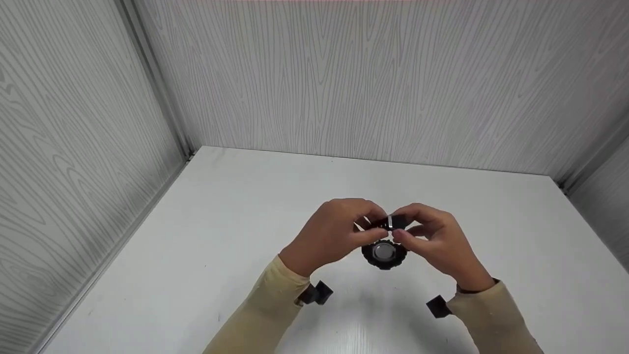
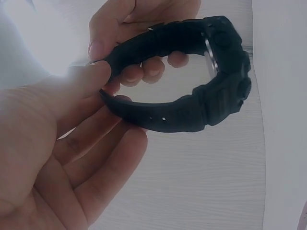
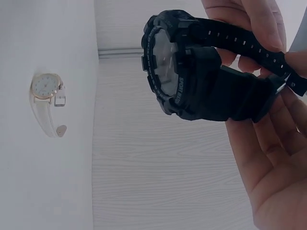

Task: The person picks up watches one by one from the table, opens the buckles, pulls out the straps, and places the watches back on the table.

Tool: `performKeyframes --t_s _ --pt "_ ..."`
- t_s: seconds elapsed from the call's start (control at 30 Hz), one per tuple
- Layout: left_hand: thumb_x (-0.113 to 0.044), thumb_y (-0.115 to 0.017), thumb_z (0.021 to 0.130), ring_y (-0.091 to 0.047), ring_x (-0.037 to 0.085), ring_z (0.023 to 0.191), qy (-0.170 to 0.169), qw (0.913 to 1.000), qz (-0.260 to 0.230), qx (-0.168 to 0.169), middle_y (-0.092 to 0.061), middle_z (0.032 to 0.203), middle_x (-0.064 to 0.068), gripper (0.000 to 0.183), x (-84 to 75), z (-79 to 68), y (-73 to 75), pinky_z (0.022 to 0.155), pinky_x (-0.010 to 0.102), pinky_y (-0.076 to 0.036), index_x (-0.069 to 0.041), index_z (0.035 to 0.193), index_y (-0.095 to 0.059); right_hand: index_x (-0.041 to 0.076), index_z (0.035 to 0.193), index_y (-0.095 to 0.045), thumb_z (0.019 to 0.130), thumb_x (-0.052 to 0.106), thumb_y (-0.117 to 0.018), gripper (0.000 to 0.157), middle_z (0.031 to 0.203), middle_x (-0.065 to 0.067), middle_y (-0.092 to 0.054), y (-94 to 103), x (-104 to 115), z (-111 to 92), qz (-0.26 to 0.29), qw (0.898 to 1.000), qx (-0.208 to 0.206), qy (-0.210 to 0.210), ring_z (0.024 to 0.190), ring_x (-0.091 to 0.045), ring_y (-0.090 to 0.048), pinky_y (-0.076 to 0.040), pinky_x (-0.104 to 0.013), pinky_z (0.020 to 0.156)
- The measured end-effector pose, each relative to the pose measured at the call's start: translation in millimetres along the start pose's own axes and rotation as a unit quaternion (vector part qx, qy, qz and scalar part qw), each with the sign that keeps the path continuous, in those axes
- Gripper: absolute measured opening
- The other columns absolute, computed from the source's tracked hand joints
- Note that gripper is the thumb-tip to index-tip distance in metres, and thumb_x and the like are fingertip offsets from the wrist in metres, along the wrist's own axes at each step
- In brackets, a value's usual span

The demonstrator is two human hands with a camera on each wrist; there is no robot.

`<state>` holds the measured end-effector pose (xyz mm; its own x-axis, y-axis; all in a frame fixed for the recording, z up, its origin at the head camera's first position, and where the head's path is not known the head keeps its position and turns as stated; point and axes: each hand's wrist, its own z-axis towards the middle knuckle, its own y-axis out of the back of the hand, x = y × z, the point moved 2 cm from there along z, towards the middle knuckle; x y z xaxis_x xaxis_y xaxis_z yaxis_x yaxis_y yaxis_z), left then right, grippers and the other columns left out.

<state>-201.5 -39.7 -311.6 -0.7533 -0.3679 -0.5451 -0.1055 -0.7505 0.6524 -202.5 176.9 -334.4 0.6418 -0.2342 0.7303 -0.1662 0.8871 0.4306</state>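
Observation:
A black sports watch (image 1: 385,254) hangs between both hands, its round face on the near side of the fingers and its strap bent into a loop. My left hand (image 1: 339,236) pinches one strap end between thumb and fingers. On the buckle end, my right hand (image 1: 440,241) grips with thumb and forefinger. Close up in the right wrist view, the holed strap (image 3: 240,40) runs to the metal buckle (image 3: 283,85), where the two ends meet. Whether the pin sits in a hole cannot be told. The left wrist view shows the strap loop (image 2: 163,117) side-on.
A white-strapped watch with a gold-rimmed dial (image 3: 45,86) lies on the white surface in the right wrist view. Beneath the hands is a white table (image 1: 196,236). Wood-grain panels (image 1: 319,73) stand behind it and at both sides.

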Motion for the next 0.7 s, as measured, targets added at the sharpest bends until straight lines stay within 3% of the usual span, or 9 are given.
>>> performKeyframes --t_s 0.23,0.5,0.6,0.7 --pt "-0.022 -0.076 0.096 -0.069 -0.001 0.082 -0.017 0.9996 0.023 0.002 -0.075 0.097 -0.006 0.014 -1.1 1.1 -1.3 0.075 0.016 -0.053 -0.013 0.106 -0.077 0.01 0.105 -0.068 0.088 -0.006 -0.072 0.023 0.092 -0.004 -0.07 -1.6 0.6 -0.5 -0.037 0.999 -0.012 0.022 0.086 -0.014 -0.065 -0.059 -0.029 0.066" --pt "-0.024 -0.076 0.096 -0.066 -0.003 0.078 -0.027 0.9992 0.023 0.02 -0.075 0.094 -0.007 0.015 -2.1 1.7 1.9 0.072 0.014 -0.051 -0.013 0.107 -0.078 0.001 0.106 -0.063 0.088 -0.016 -0.066 0.025 0.095 -0.007 -0.066 -4.2 -0.7 -1.1 0.045 0.999 0.014 0.018 0.08 -0.018 -0.068 -0.062 -0.036 0.066" --pt "-0.022 -0.077 0.094 -0.066 0.001 0.08 -0.039 0.9989 0.026 0.007 -0.074 0.093 -0.006 0.015 -2.3 1.7 1.4 0.072 0.015 -0.05 -0.013 0.106 -0.078 0.001 0.105 -0.062 0.087 -0.016 -0.065 0.024 0.094 -0.01 -0.064 -3.5 -0.1 -1.3 0.048 0.998 0.013 0.025 0.079 -0.018 -0.067 -0.062 -0.033 0.068" --pt "-0.021 -0.079 0.093 -0.064 0.004 0.079 -0.055 0.9977 0.036 -0.016 -0.072 0.089 -0.006 0.015 -2.4 1.0 0.3 0.071 0.016 -0.049 -0.014 0.105 -0.078 0.003 0.103 -0.062 0.085 -0.014 -0.068 0.025 0.092 -0.01 -0.065 -3.0 2.1 -0.5 0.011 0.999 0.006 0.052 0.081 -0.015 -0.066 -0.061 -0.03 0.07"
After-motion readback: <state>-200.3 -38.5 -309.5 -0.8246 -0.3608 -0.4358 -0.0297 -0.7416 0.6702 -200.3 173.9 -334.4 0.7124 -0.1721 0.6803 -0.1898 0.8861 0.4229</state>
